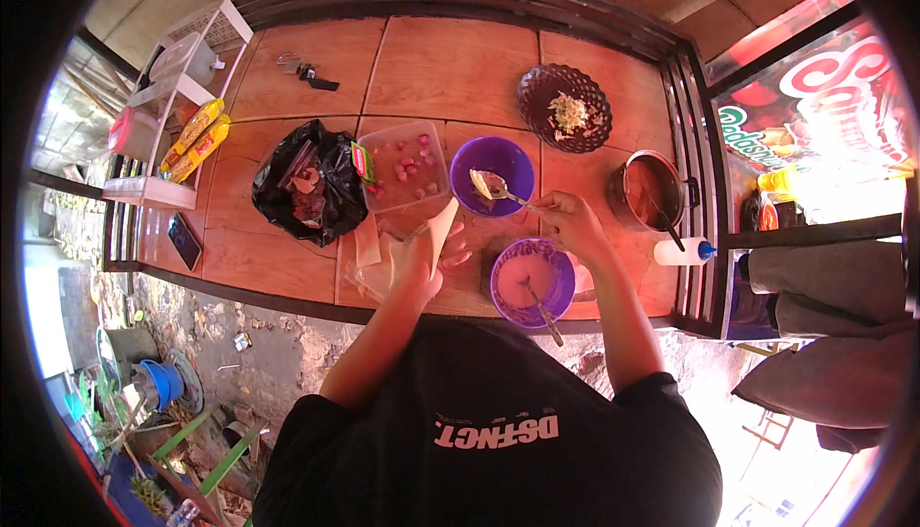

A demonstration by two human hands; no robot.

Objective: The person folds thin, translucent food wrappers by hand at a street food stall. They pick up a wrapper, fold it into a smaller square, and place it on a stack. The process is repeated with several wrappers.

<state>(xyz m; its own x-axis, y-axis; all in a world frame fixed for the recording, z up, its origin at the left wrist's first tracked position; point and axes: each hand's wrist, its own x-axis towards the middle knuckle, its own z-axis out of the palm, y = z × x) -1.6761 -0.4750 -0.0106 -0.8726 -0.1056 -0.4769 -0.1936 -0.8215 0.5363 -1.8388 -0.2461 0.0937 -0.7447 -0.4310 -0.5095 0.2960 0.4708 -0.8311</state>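
Observation:
My right hand (573, 221) grips the handle of a metal spoon (492, 186). Its bowl carries pale food and is over the upper purple bowl (509, 153). In my left hand (424, 254) is a thin, pale wrapper sheet (443, 229), curled upward; more strips of wrapper (367, 241) lie on clear plastic beneath. Nearer my body, a second purple bowl (498, 297) contains a pinkish batter-like liquid and another spoon (544, 311). A clear plastic box (397, 140) with small red shallots (407, 168) sits just beyond my left hand.
A black plastic bag (269, 180) lies at left, near a phone (185, 242) and white shelf (165, 193). Keys (305, 72) rest farther back. At right are a woven-pattern plate (528, 99) with shredded food, a metal pot (617, 200) and a squeeze bottle (675, 252).

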